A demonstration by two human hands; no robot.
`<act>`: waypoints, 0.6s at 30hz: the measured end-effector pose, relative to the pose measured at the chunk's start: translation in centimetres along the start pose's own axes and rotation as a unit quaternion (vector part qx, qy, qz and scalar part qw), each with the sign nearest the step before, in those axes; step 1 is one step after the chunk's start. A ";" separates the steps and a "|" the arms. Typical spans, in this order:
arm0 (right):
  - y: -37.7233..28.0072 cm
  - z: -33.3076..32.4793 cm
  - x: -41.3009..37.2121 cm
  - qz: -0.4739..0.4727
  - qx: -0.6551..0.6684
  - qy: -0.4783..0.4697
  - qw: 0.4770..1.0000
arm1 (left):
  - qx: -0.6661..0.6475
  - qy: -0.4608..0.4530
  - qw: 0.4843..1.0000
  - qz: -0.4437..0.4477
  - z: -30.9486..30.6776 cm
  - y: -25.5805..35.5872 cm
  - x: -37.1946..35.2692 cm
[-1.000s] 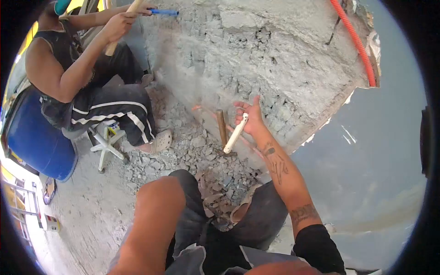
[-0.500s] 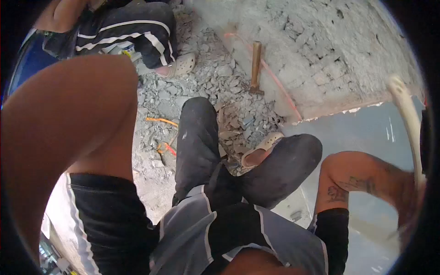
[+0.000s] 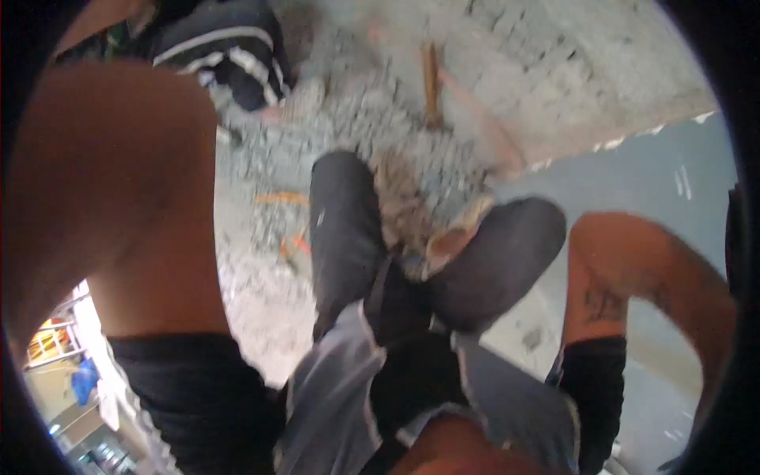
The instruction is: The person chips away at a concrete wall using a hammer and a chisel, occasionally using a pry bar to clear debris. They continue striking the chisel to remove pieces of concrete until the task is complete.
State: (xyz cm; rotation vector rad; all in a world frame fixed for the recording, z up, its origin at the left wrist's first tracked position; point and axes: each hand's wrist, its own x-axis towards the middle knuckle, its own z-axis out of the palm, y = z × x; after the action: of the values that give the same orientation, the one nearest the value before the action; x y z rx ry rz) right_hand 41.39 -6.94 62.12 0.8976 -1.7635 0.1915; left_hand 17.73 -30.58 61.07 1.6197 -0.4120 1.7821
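Observation:
Neither of my hands shows. My left arm [image 3: 119, 198] fills the left side, raised and bent, its hand hidden past the edge. On the right, my right arm [image 3: 625, 245] bends at the elbow and its forearm runs down out of view. Ahead of my bent knees [image 3: 344, 214], a wooden-handled hammer [image 3: 431, 83] rests by the broken wall, blurred by motion. Rubble [image 3: 348, 119] covers the floor around it. What either hand holds, if anything, cannot be seen.
Another person's leg in striped dark trousers [image 3: 229, 55] is at the upper left. Chipped wall [image 3: 538, 71] meets a smooth grey surface [image 3: 665, 166] on the right. Orange strips [image 3: 281, 198] lie among the debris. Shelving-like bars [image 3: 59, 340] show at lower left.
My view has shifted and blurred, and the hammer appears higher. The pale, handle-like stick at the right edge has left view. My right forearm now points lower.

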 end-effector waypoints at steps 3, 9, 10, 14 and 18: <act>-1.4 -0.5 -0.4 -0.037 -0.006 -0.005 0.999 | -0.033 -0.040 0.999 0.011 0.5 -0.5 -1.1; -0.6 -1.3 -1.0 -0.023 -0.012 0.027 0.999 | 0.131 -0.024 0.991 -0.003 1.2 0.5 -1.0; -0.9 -1.3 -1.0 -0.033 -0.008 0.026 0.999 | 0.125 -0.033 0.992 0.003 1.0 0.6 -1.1; -1.9 -1.5 -1.3 -0.061 -0.007 0.038 0.997 | 0.094 -0.065 0.993 0.012 1.0 0.2 -2.0; -1.0 -2.1 -1.0 -0.041 -0.016 0.048 0.998 | 0.091 -0.042 0.995 0.006 0.5 0.5 -0.9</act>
State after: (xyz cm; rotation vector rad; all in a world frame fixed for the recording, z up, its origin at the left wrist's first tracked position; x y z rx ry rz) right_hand 43.73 -6.04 61.75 0.9201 -1.6342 0.1504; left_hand 17.72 -31.51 60.42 1.8266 -0.3053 1.8098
